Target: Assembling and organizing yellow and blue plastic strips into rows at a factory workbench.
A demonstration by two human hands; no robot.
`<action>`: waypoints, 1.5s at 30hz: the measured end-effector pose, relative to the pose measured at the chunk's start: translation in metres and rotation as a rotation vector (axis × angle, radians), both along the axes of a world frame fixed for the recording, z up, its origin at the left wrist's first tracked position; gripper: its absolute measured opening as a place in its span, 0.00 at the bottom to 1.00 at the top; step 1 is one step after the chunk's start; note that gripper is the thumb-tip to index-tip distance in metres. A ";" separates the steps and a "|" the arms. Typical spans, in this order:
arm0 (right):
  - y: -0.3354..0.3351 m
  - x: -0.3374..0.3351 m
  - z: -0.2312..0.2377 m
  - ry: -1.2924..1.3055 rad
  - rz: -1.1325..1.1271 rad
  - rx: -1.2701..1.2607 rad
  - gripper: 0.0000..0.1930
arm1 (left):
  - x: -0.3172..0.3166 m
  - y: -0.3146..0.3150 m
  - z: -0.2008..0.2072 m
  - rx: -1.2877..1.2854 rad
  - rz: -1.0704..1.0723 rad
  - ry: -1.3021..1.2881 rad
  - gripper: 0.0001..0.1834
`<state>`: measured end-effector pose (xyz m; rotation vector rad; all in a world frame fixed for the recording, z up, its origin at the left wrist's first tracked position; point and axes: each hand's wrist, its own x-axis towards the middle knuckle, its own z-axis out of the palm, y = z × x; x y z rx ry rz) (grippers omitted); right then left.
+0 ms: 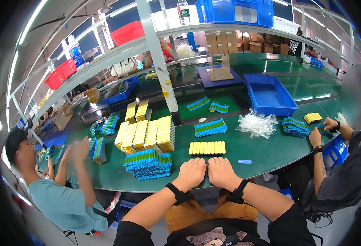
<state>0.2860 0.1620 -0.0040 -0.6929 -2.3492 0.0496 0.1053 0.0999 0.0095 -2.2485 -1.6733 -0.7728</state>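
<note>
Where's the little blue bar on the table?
In the head view, the little blue bar lies on the green table near its front edge, to the right of the right hand and the yellow cylinders.

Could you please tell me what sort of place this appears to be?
It looks like a factory assembly workshop: a long green workbench bears stacked yellow cylinder packs and blue-and-green bundles, with co-workers on either side.
</note>
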 end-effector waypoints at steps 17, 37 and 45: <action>-0.027 0.009 0.001 -0.054 -0.004 -0.034 0.07 | 0.012 -0.033 -0.012 -0.055 0.076 -0.049 0.07; -0.033 0.100 0.015 0.048 0.297 0.078 0.09 | -0.051 -0.102 -0.005 -0.048 -0.249 -0.324 0.11; -0.042 0.111 0.059 0.006 0.471 0.035 0.09 | -0.048 -0.124 0.025 -0.145 -0.342 -0.328 0.11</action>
